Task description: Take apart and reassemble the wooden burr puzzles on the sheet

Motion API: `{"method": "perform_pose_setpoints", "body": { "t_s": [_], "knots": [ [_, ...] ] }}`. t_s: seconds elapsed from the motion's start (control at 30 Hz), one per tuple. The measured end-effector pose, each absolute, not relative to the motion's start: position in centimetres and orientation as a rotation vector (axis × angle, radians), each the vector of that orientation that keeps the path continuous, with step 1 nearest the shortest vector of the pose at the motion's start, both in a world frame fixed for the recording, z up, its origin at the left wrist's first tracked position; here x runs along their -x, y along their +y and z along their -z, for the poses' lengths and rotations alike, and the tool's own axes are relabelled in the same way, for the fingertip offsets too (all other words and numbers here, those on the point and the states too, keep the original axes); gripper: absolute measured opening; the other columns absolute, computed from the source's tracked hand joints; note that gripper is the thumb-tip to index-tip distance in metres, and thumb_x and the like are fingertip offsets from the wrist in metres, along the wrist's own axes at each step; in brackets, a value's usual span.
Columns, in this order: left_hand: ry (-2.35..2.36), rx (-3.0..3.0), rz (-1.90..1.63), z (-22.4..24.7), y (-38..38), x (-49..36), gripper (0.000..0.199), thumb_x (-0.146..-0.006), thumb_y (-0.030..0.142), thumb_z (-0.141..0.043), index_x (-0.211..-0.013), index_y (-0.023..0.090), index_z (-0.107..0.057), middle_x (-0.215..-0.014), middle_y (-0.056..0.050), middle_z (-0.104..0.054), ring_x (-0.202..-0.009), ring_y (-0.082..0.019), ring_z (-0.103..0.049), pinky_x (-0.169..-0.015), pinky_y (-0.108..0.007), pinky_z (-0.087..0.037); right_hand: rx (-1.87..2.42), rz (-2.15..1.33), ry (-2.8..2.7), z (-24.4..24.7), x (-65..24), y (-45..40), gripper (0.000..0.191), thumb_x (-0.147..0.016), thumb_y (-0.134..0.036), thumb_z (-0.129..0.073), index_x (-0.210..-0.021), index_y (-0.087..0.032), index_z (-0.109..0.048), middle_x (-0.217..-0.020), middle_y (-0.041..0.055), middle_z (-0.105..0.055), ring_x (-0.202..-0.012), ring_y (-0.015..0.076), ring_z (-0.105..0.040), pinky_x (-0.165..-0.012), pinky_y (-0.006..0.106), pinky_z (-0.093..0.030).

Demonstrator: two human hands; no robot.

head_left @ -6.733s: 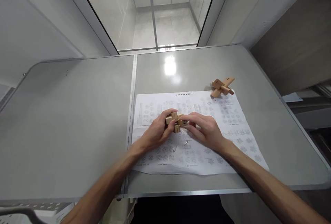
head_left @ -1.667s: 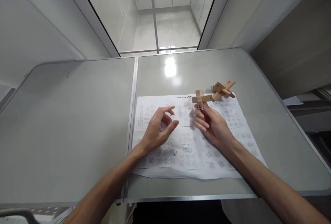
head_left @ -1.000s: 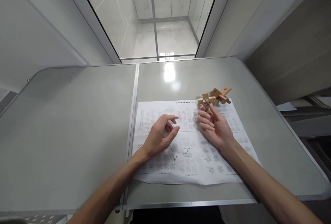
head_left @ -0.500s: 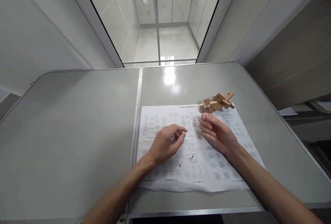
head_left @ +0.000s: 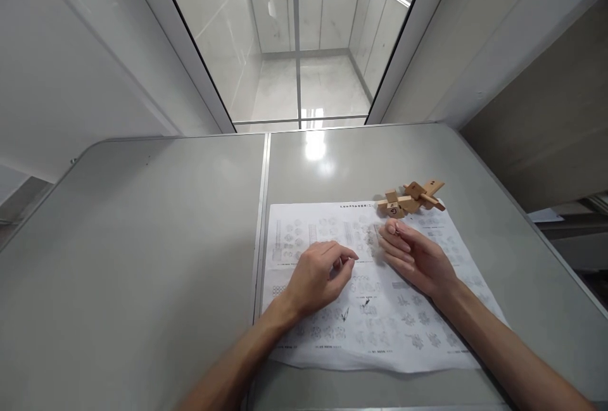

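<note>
A large white sheet [head_left: 327, 357] printed with small diagrams lies beneath both hands. My left hand [head_left: 316, 275] rests over its left half, fingers curled and the index tip close to the thumb; no object shows in it. On the right half, my right hand [head_left: 420, 259] lies palm inward. Its thumb and index tip meet, the other fingers are loosely bent, and whatever may be between the tips is too small to make out. Just beyond that hand, at the sheet's top right edge, sits a cluster of interlocked wooden puzzle pieces [head_left: 411, 200] marked with numbers.
Two small dark marks or bits [head_left: 365, 303] show on the sheet between the hands. The grey table [head_left: 156, 259] has a metal seam [head_left: 263, 208] left of the sheet. Glass doors [head_left: 304, 44] stand past the far edge, a wall at the right.
The whole view has shifted slightly, so the table and hands appear lower and further right. Against the sheet, both hands and the wooden pieces stay about where they were.
</note>
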State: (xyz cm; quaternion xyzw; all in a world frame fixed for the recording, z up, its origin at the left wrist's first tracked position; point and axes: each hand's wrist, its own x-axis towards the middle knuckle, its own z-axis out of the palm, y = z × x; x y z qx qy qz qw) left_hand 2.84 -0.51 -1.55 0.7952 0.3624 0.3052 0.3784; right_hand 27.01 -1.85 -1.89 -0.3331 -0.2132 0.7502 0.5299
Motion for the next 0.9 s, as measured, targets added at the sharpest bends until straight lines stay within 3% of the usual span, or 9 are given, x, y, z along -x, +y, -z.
{"method": "perform_pose_setpoints", "body": {
  "t_s": [0.13,0.33,0.67,0.9],
  "knots": [
    [0.954,-1.865,-0.782,1.1,-0.3,-2.7,0.016,-0.103,0.023,-0.060,-0.102,0.018,-0.075,-0.081,-0.003,-0.073,-0.070,-0.016,-0.062,-0.067,-0.029,-0.051,0.802,-1.814,-0.499,1.9,-27.0,-1.9,0.018,-0.099,-0.029,-0.073,-0.086,-0.019,-0.068,-0.068,-0.0065,-0.030,-0.053,0.0104,-0.016,-0.040,0.015,-0.041],
    [0.988,-1.713,-0.817,0.3,-0.2,-2.4,0.017,-0.102,0.027,-0.062,-0.099,0.018,-0.077,-0.082,-0.004,-0.074,-0.073,-0.016,-0.064,-0.066,-0.028,-0.050,0.799,-1.807,-0.524,1.8,-27.1,-1.8,0.021,-0.099,-0.029,-0.074,-0.083,-0.020,-0.064,-0.068,-0.0062,-0.031,-0.053,0.0107,-0.018,-0.040,0.016,-0.041],
    [1.235,-1.380,-1.001,0.0,0.8,-1.1,0.025,-0.102,0.042,-0.065,-0.099,0.019,-0.075,-0.067,0.003,-0.052,-0.062,-0.012,-0.050,-0.058,-0.024,-0.040,0.737,-1.816,-0.549,1.8,-27.0,-1.4,0.026,-0.097,-0.032,-0.077,-0.081,-0.020,-0.060,-0.067,-0.0073,-0.030,-0.053,0.0100,-0.015,-0.041,0.015,-0.038],
    [1.251,-1.360,-1.022,0.6,1.2,-0.9,0.027,-0.102,0.046,-0.066,-0.100,0.020,-0.074,-0.067,0.003,-0.051,-0.062,-0.013,-0.048,-0.057,-0.024,-0.039,0.724,-1.831,-0.586,1.6,-27.0,-1.3,0.026,-0.097,-0.031,-0.078,-0.082,-0.019,-0.061,-0.067,-0.0072,-0.033,-0.053,0.0094,-0.017,-0.042,0.014,-0.038]
  ]
}}
